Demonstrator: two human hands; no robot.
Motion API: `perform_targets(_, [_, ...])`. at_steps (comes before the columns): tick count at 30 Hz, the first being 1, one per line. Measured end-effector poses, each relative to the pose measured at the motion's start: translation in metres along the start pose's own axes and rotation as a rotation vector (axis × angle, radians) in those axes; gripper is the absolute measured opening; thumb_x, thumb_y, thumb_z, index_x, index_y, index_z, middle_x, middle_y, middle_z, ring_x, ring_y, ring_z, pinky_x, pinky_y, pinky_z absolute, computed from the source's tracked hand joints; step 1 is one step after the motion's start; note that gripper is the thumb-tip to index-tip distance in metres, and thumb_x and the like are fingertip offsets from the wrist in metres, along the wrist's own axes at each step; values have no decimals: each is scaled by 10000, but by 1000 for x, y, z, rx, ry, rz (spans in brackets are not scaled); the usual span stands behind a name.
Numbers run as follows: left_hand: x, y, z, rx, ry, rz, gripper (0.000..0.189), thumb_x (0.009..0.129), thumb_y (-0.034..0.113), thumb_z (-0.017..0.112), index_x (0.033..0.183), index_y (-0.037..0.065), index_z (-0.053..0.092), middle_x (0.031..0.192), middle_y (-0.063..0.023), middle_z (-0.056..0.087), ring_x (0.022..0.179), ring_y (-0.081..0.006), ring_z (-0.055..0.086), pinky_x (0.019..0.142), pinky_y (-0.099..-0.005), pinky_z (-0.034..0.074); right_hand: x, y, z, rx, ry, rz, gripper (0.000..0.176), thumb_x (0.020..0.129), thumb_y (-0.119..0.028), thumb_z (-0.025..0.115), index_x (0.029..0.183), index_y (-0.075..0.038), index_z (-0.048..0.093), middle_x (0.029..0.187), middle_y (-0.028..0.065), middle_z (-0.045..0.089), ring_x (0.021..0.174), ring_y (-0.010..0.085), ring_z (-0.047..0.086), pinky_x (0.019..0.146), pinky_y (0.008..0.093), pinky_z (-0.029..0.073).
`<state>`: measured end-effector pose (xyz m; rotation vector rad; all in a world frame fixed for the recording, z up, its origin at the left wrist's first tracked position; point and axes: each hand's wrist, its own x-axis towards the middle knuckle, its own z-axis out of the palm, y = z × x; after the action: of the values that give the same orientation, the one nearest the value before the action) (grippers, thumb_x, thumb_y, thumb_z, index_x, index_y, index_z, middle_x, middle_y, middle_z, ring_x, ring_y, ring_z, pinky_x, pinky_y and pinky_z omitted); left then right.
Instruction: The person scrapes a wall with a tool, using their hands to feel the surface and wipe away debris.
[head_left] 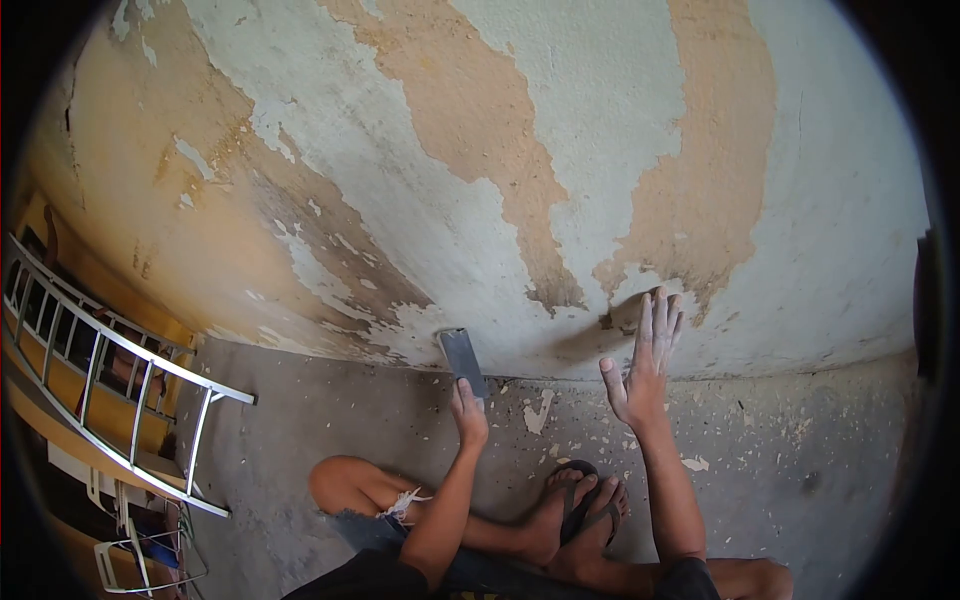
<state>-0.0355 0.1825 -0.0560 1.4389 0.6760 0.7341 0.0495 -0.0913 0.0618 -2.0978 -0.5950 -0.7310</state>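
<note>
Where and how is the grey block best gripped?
Probably by the lower end of the grey block, coming from below, as the left hand does: it is long and narrow, with its far end pointing toward the wall.

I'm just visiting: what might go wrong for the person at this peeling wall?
The grey block might slip, since the left hand seems to grip mainly its lower end. Peeling paint might flake onto the right hand, raised by the wall. The open sandals leave the toes bare, so a dropped block could hurt them.
</note>
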Motion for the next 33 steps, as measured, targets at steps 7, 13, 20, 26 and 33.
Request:
perform_targets(7, [50, 65, -7, -108, 75, 75, 419, 1065, 428, 406, 959, 50, 553, 802, 44, 420, 666, -71, 369, 551, -272, 310, -4, 0, 3, -12, 2, -1, 875, 948, -567, 489, 1565, -18, 200, 1634, 210, 153, 1515, 424, 67, 1201, 576, 20])
perform_targets(13, [25, 7, -15, -13, 84, 155, 411, 1058, 439, 426, 980, 57, 554, 778, 54, 412, 643, -58, 335, 538, -260, 274, -1, -2, 1, -24, 7, -7, 874, 947, -567, 493, 1564, -18, 207, 1635, 210, 152, 1515, 424, 67, 1201, 576, 22])
perform_targets(20, [57, 81, -12, -186, 51, 184, 375, 1050, 445, 448, 1029, 86, 555, 797, 59, 414, 637, -50, 327, 531, -241, 261, -3, -1, 1, -8, -4, 6, 872, 939, -554, 513, 1567, -32, 209, 1637, 208, 148, 1516, 423, 63, 1198, 581, 23])
perform_targets(26, [25, 5, -16, -73, -5, -53, 357, 1033, 477, 483, 995, 127, 541, 760, 70, 339, 622, -43, 307, 516, -229, 246, -2, -5, -2, 7, -7, 10, 868, 939, -554, 513, 1568, -37, 212, 1638, 203, 150, 1515, 424, 65, 1199, 577, 20])
perform_targets(33, [56, 64, -27, -261, -1, 64, 376, 1033, 487, 475, 919, 132, 524, 725, 75, 363, 586, -39, 317, 482, -223, 229, -3, -2, 0, -3, -9, 8, 876, 937, -559, 513, 1569, -35, 208, 1637, 208, 148, 1515, 427, 61, 1199, 578, 18])
